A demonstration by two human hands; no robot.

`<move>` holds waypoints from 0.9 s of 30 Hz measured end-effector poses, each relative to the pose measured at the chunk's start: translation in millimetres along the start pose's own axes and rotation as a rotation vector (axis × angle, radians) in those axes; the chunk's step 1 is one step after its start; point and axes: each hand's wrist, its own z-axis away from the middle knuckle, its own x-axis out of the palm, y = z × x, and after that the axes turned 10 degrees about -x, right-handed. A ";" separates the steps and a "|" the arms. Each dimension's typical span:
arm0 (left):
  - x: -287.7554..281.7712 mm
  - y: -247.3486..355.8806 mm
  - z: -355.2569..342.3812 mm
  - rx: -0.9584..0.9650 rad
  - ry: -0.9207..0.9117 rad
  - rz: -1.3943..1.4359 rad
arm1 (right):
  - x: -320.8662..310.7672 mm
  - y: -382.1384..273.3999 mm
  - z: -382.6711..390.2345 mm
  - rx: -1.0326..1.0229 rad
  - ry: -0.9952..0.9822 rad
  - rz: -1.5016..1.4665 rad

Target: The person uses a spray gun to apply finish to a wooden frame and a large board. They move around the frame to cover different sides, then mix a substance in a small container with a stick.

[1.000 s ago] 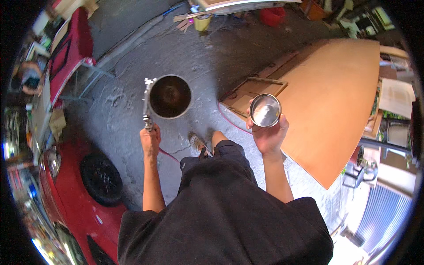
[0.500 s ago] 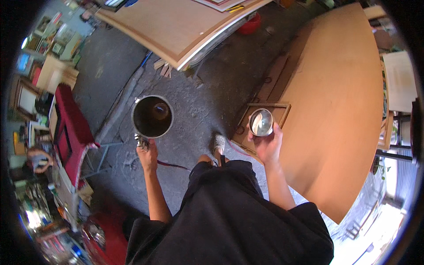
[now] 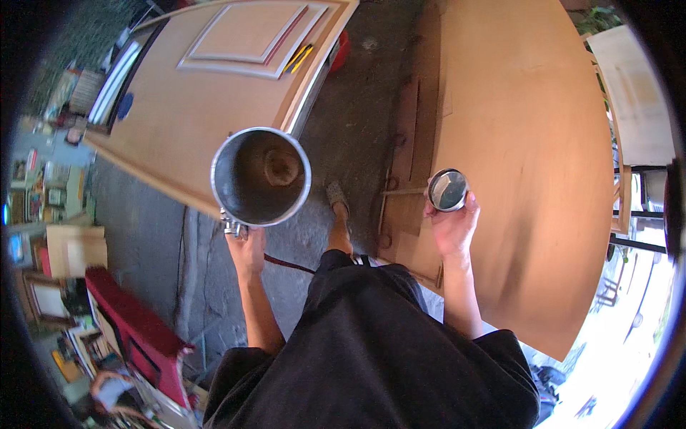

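My left hand (image 3: pixel 246 250) is closed around the metal body of a spray gun, under its open round cup (image 3: pixel 227 171). The cup faces up, and its inside looks dark, with a brownish round patch at the bottom. A dark red hose (image 3: pixel 289 264) runs from near that hand toward my waist. In my right hand (image 3: pixel 456 232), the fingers grip the rim of a small round metal lid (image 3: pixel 449 191) with a shiny, reflecting face turned up. Gun and lid are well apart, both held in front of me.
A large wooden board (image 3: pixel 529 164) spans the right side. Ahead on the left, a worktable (image 3: pixel 164 136) bears framed panels (image 3: pixel 243 36) and a yellow-and-black cutter (image 3: pixel 299 58). Beyond its edge sits a red basin (image 3: pixel 341 51). A maroon-covered bench (image 3: pixel 136 314) and another person (image 3: pixel 111 393) are lower left.
My view has turned left and moved forward, so the worktable is nearer. One foot has stepped ahead. The spray gun and the lid stay in my hands, still apart.
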 end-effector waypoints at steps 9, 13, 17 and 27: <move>147.9 101.2 -224.0 0.013 -0.370 -0.004 | 74.6 -6.8 -124.6 -0.253 0.119 0.074; 184.1 103.3 -307.9 -0.092 -0.187 0.010 | 94.0 -17.1 -164.7 -0.224 0.265 0.237; 257.7 120.6 -362.4 0.029 -0.516 0.115 | 67.4 -8.3 -205.1 -0.320 0.183 -0.030; 267.6 84.9 -399.1 0.251 -0.575 0.190 | 5.3 59.3 -205.8 -0.530 0.219 -0.032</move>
